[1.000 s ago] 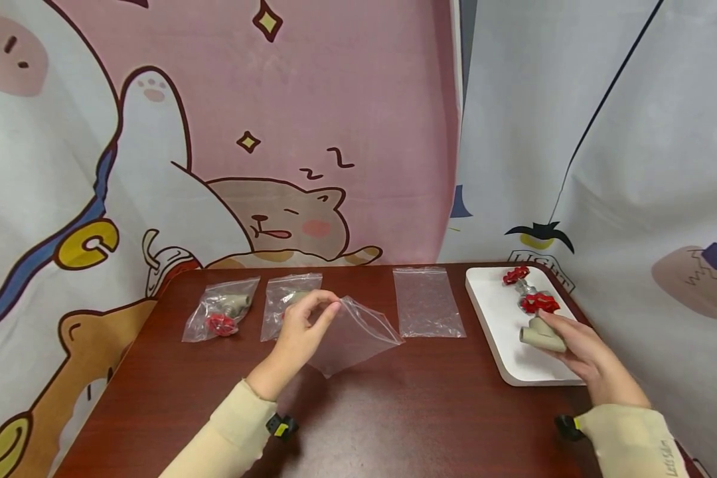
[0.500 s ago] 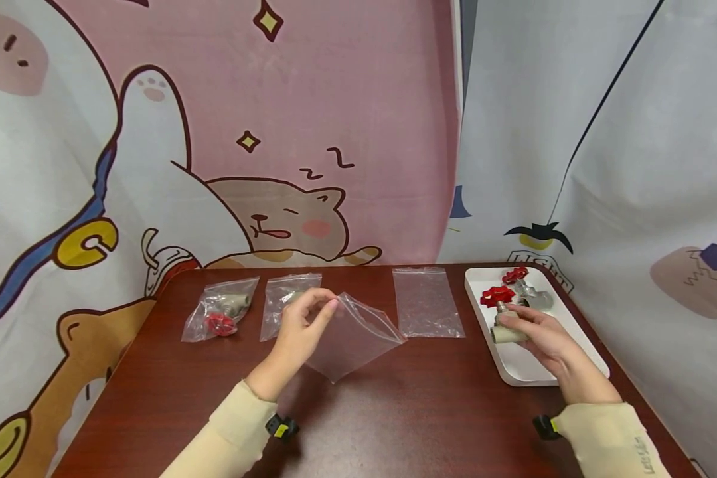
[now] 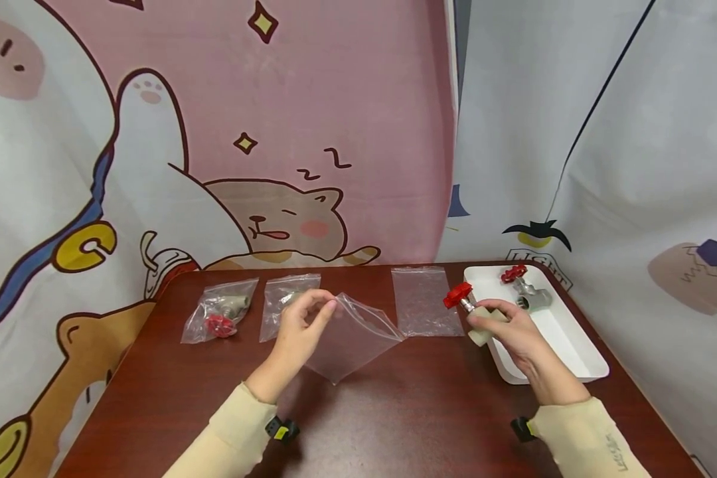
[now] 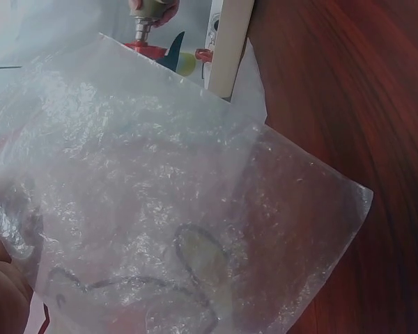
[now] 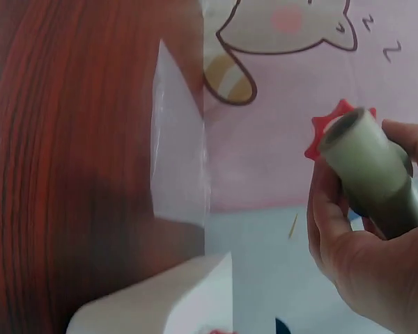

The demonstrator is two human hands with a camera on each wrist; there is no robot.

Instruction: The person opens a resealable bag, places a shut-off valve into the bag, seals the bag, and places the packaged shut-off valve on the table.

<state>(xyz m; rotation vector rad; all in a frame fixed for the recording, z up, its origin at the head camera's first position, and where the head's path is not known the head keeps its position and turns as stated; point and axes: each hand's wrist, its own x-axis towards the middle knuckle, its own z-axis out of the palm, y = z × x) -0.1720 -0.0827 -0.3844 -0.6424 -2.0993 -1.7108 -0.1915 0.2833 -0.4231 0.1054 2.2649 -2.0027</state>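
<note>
My left hand (image 3: 301, 328) pinches a clear zip bag (image 3: 355, 342) by a top corner near its seal; the bag hangs with its mouth slightly parted over the table. In the left wrist view the bag (image 4: 160, 181) fills most of the frame. My right hand (image 3: 522, 335) grips a valve (image 3: 484, 323) with a beige-green body, a metal stem and a red handwheel (image 3: 457, 295) pointing up and left. It is held over the left edge of the white tray (image 3: 573, 345). The right wrist view shows the open pipe end of the valve body (image 5: 366, 156) between thumb and fingers.
One metal valve with a red handwheel (image 3: 528, 292) lies in the tray. A flat zip bag (image 3: 428, 302) lies left of the tray. Two filled zip bags, the left bag (image 3: 221, 309) and its neighbour (image 3: 275, 302), lie at the back left of the brown table (image 3: 406, 411).
My right hand has lifted the beige-green valve from the tray and carried it left, and its red handwheel has come clear of the metal valve. My left hand and bag have hardly moved.
</note>
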